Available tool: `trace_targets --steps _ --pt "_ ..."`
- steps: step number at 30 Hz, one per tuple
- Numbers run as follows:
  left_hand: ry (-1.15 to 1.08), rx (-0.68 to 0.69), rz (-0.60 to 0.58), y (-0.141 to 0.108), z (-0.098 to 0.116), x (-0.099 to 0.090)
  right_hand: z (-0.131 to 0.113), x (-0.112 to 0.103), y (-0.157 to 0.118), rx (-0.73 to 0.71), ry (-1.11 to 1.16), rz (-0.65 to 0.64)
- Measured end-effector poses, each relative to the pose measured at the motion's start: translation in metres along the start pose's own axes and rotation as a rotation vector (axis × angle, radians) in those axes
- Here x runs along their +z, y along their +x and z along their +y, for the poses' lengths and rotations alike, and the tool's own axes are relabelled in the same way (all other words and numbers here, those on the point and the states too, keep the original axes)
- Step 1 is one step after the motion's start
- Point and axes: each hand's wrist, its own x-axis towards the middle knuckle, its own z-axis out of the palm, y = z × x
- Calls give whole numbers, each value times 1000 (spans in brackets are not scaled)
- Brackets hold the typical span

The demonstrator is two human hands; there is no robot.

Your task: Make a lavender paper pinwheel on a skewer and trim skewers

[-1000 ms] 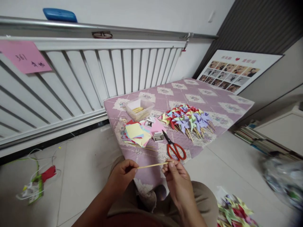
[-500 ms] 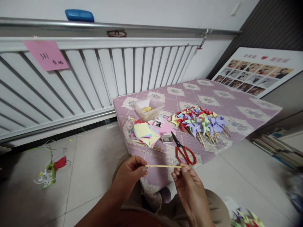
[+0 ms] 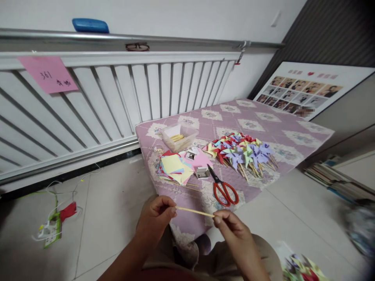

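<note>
A thin wooden stick (image 3: 195, 211) is stretched between my two hands, above the near end of the cloth-covered table. My left hand (image 3: 158, 218) pinches its left end, and my right hand (image 3: 234, 232) pinches the right end, which sits slightly lower. Red-handled scissors (image 3: 224, 189) lie on the table just beyond the stick. Behind and to the left rest stacked coloured paper squares (image 3: 173, 166), with a small open box (image 3: 202, 172) beside them. Paper pinwheels on sticks (image 3: 243, 154) are heaped to the right. A clear plastic box (image 3: 179, 136) holds more sticks.
The patterned tablecloth (image 3: 222, 117) reaches back to a white radiator (image 3: 117, 93). More pinwheels (image 3: 303, 269) are low at the right. A power strip (image 3: 52, 230) with cables lies on the floor at left. A photo board (image 3: 310, 84) leans at the back right.
My right hand has turned and its end of the stick has dropped, so the stick now slopes down to the right. The whole view has shifted slightly.
</note>
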Motion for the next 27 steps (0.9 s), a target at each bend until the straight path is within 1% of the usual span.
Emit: trace_targets --steps 2,3,5,7,9,11,15,19,23,27 --pt "-7 -2 18 2 -2 1 -1 -2 -4 -47 -143 -99" --pt "-40 -7 25 4 -4 2 0 0 -7 -58 -174 -125" --pt "-141 -17 16 7 -10 6 2 5 -12 -59 -165 -115" --pt "-212 -35 -40 9 -19 11 5 12 -15 -35 -108 -72" --pt "-203 -68 -112 10 -26 18 5 16 -17 -8 -69 -55" --pt "-184 -103 -130 9 -31 24 2 17 -19 2 -62 -56" --pt "-310 -155 -49 9 -33 31 -8 13 -20 -12 -11 -23" --pt "-420 -236 14 11 -30 35 -16 10 -24 -41 28 2" --pt "-472 -268 39 10 -29 39 -21 9 -27 -77 31 60" --pt "-486 -284 55 8 -28 43 -23 10 -28 -76 72 94"
